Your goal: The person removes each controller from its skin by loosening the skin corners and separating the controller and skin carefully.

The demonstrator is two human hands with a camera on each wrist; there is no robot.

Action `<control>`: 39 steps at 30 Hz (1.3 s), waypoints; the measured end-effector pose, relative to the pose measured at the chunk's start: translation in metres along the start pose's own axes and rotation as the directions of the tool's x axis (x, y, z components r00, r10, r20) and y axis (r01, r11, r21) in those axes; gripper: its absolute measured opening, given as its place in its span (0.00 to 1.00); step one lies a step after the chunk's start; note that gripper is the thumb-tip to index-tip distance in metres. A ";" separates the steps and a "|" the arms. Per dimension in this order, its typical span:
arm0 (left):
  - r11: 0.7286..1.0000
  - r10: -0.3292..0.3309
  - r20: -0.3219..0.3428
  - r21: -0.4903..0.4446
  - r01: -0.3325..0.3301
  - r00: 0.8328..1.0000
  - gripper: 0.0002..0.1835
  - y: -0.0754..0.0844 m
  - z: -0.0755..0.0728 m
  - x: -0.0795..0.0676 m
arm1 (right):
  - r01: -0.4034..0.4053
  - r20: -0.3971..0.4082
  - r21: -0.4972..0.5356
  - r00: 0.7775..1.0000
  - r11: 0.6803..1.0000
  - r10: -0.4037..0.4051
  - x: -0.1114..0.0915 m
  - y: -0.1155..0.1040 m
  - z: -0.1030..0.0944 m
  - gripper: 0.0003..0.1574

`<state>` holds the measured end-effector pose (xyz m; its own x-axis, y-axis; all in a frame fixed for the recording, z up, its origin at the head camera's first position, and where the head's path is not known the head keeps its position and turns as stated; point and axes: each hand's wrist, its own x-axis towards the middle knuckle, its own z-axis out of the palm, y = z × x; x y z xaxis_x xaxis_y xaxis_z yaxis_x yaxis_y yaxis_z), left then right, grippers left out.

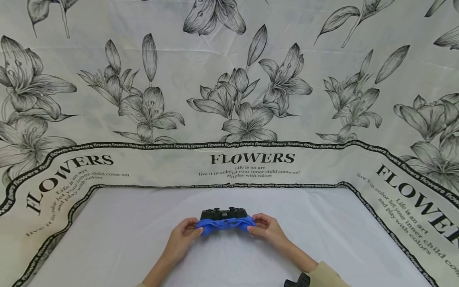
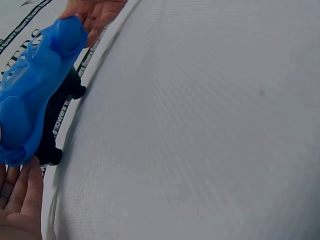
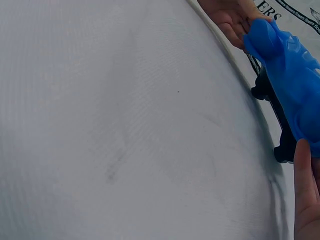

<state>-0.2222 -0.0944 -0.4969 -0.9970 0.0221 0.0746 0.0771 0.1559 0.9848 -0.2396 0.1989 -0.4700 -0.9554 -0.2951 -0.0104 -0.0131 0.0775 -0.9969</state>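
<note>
A black game controller point(image 1: 223, 214) with two thumbsticks is partly inside a soft blue cover point(image 1: 228, 224), above the white tabletop. The cover wraps the side nearest me, while the controller's far side shows bare black. My left hand point(image 1: 182, 238) pinches the cover's left end between thumb and fingers. At its right end, my right hand point(image 1: 271, 232) grips the blue cover in the same way. In the left wrist view, the blue cover point(image 2: 35, 92) has openings along one edge. The right wrist view shows the black controller point(image 3: 274, 107) protruding from under the cover.
A white cloth point(image 1: 143, 239) covers the table. Behind it and at both sides stands a flower-printed curtain point(image 1: 165, 159) with black lettering. A black device point(image 1: 298, 280) sits at my right sleeve point(image 1: 327, 275).
</note>
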 end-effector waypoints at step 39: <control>0.997 -0.053 0.234 -0.043 0.064 0.971 0.20 -0.003 -0.007 -0.012 | -0.043 -0.047 -0.400 0.999 0.916 0.027 -0.009 0.001 0.011 0.20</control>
<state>-0.2104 -0.1019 -0.5000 -0.9696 0.2440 -0.0160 0.0125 0.1148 0.9933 -0.2272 0.1909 -0.4713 -0.9683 -0.2477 -0.0334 -0.0884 0.4644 -0.8812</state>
